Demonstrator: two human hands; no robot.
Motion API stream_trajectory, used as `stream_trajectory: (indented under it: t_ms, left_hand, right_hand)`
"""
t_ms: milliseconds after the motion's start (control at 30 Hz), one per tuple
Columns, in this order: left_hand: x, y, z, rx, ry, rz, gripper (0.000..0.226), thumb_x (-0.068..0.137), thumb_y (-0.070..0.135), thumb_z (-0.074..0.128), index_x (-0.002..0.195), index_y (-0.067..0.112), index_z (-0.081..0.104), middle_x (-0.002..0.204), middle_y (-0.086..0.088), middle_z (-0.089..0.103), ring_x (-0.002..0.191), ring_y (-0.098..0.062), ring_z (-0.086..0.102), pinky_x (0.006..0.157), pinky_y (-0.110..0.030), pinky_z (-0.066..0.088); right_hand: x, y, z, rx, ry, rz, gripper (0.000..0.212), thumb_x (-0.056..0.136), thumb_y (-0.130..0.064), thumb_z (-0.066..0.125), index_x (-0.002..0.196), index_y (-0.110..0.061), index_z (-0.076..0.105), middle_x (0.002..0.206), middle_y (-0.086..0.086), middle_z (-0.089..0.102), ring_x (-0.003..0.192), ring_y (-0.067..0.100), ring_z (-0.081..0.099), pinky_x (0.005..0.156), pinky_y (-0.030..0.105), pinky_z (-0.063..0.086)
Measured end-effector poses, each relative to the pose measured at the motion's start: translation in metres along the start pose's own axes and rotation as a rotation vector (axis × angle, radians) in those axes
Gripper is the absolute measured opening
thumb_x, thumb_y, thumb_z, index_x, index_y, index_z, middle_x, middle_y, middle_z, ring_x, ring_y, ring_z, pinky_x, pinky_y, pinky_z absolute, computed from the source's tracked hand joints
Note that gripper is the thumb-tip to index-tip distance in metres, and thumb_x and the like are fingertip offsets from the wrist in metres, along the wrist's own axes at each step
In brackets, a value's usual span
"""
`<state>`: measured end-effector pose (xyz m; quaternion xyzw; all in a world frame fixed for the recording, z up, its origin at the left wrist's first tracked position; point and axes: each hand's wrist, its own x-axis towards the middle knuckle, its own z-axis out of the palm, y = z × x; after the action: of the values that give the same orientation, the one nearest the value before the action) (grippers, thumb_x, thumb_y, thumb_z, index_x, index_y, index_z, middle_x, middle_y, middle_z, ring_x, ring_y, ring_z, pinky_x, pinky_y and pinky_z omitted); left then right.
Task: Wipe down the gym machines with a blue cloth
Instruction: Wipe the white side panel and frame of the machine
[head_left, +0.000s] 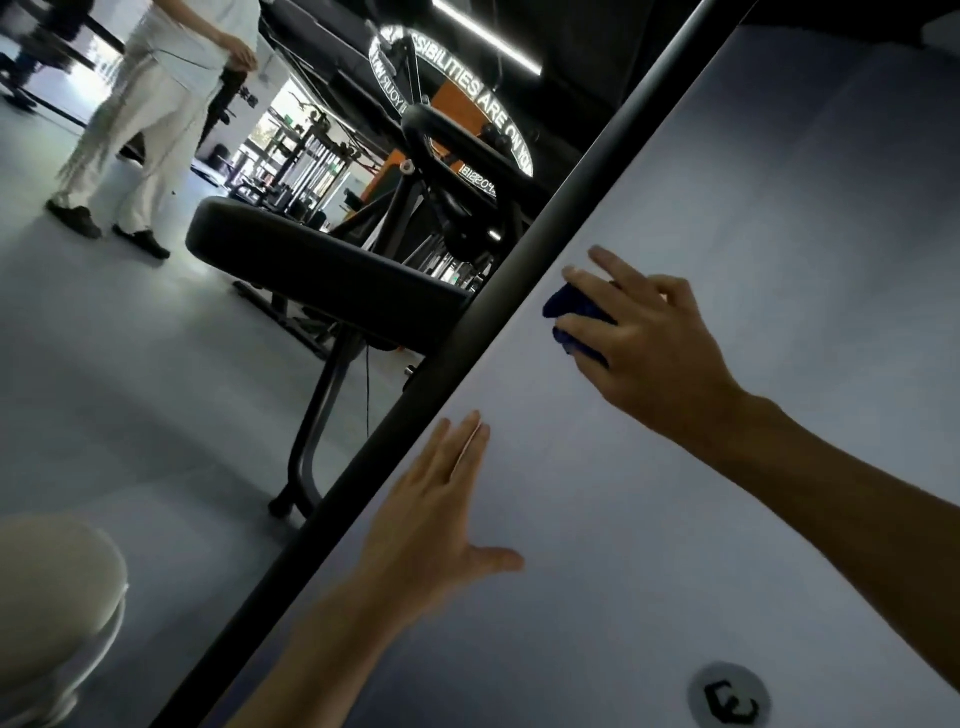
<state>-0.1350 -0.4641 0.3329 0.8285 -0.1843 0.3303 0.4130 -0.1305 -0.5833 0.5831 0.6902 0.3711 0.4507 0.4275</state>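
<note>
Cloth (574, 322), bunched small in my right hand (649, 338), could have slipped free against the panel (727, 493); my left hand (441, 519) lay flat, fingers straight.

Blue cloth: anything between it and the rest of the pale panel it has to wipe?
Nothing visible. The right hand presses the blue cloth onto the pale panel near the black frame bar. The left hand lies flat lower down the panel, apart from the cloth; a round logo badge sits lower still.
</note>
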Motion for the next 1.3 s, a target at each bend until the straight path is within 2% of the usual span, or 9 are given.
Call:
stream_trajectory:
  t_ms: [267, 567, 733, 833, 933, 1000, 1067, 1167, 1300]
  left_hand:
    - [0.003, -0.015, -0.008, -0.015, -0.057, 0.038, 0.115, 0.089, 0.065, 0.066, 0.153, 0.037, -0.025, 0.163, 0.023, -0.03, 0.154, -0.003, -0.023, 0.127, -0.029, 0.015]
    - [0.004, -0.021, -0.01, -0.019, -0.049, 0.054, 0.122, 0.09, 0.062, 0.069, 0.153, 0.029, -0.031, 0.166, 0.017, -0.031, 0.155, -0.004, -0.021, 0.128, -0.026, 0.012]
    - [0.005, -0.019, -0.009, -0.082, -0.07, -0.033, 0.124, 0.09, 0.058, 0.071, 0.16, 0.022, -0.024, 0.164, 0.016, -0.036, 0.155, -0.005, -0.023, 0.122, -0.02, 0.006]
    - [-0.005, -0.026, -0.014, -0.168, -0.07, -0.16, 0.136, 0.08, 0.061, 0.079, 0.162, 0.016, -0.021, 0.167, 0.01, -0.035, 0.158, -0.008, -0.011, 0.117, -0.018, 0.011]
    - [0.011, -0.014, 0.003, -0.244, -0.038, -0.302, 0.141, 0.073, 0.051, 0.089, 0.164, 0.014, -0.011, 0.17, 0.008, -0.018, 0.158, -0.015, -0.004, 0.124, -0.029, 0.01]
    - [0.013, -0.026, 0.014, -0.189, 0.03, -0.261, 0.134, 0.065, 0.031, 0.098, 0.161, 0.006, 0.008, 0.167, -0.008, 0.012, 0.154, -0.029, 0.018, 0.127, -0.046, 0.025]
    - [0.008, -0.034, 0.024, -0.163, -0.064, -0.234, 0.125, 0.058, 0.034, 0.099, 0.153, -0.006, 0.028, 0.156, -0.023, 0.037, 0.143, -0.036, 0.041, 0.123, -0.043, 0.034]
    - [-0.002, -0.034, 0.017, -0.176, 0.008, -0.197, 0.137, 0.072, 0.06, 0.086, 0.166, 0.012, -0.001, 0.174, 0.0, -0.006, 0.159, -0.011, 0.005, 0.121, -0.01, 0.004]
    - [-0.015, -0.031, 0.016, -0.242, 0.049, -0.081, 0.119, 0.089, 0.057, 0.072, 0.162, 0.029, -0.018, 0.157, 0.03, -0.042, 0.149, 0.008, -0.018, 0.117, -0.017, 0.011]
  right_hand:
    - [0.0, -0.074, 0.005, 0.047, -0.184, 0.269, 0.065, 0.097, -0.043, 0.026, 0.154, -0.016, 0.038, 0.156, 0.013, 0.041, 0.153, 0.039, 0.019, 0.121, 0.063, 0.02]
    - [-0.014, -0.087, 0.024, 0.019, -0.136, -0.173, 0.046, 0.098, -0.014, 0.036, 0.137, -0.009, 0.059, 0.147, 0.012, 0.055, 0.146, 0.038, 0.039, 0.124, 0.052, 0.024]
    - [0.035, -0.027, 0.012, -0.116, -0.126, 0.183, 0.05, 0.1, -0.016, 0.048, 0.148, -0.004, 0.048, 0.157, 0.015, 0.044, 0.155, 0.036, 0.021, 0.123, 0.044, 0.023]
    - [0.04, -0.061, 0.017, -0.08, -0.108, 0.24, 0.054, 0.099, -0.017, 0.039, 0.15, -0.002, 0.044, 0.157, 0.017, 0.043, 0.154, 0.036, 0.024, 0.125, 0.045, 0.025]
    - [0.021, -0.136, 0.034, 0.027, -0.108, 0.11, 0.048, 0.098, -0.017, 0.044, 0.144, -0.006, 0.053, 0.15, 0.016, 0.051, 0.148, 0.034, 0.036, 0.123, 0.046, 0.025]
    - [0.004, -0.167, 0.036, 0.068, -0.165, 0.007, 0.053, 0.096, -0.02, 0.034, 0.141, -0.006, 0.057, 0.146, 0.015, 0.055, 0.145, 0.034, 0.041, 0.124, 0.044, 0.024]
    - [-0.006, -0.171, 0.034, 0.108, -0.237, -0.081, 0.055, 0.094, -0.021, 0.033, 0.14, -0.006, 0.058, 0.145, 0.014, 0.057, 0.144, 0.034, 0.043, 0.124, 0.043, 0.024]
    - [0.007, -0.134, 0.04, 0.086, -0.204, -0.11, 0.048, 0.096, -0.014, 0.032, 0.132, -0.01, 0.064, 0.136, 0.013, 0.062, 0.132, 0.034, 0.055, 0.115, 0.045, 0.04]
    - [0.033, -0.042, 0.036, -0.001, -0.042, 0.143, 0.04, 0.096, -0.006, 0.045, 0.134, 0.0, 0.058, 0.137, 0.021, 0.058, 0.133, 0.041, 0.052, 0.109, 0.052, 0.044]
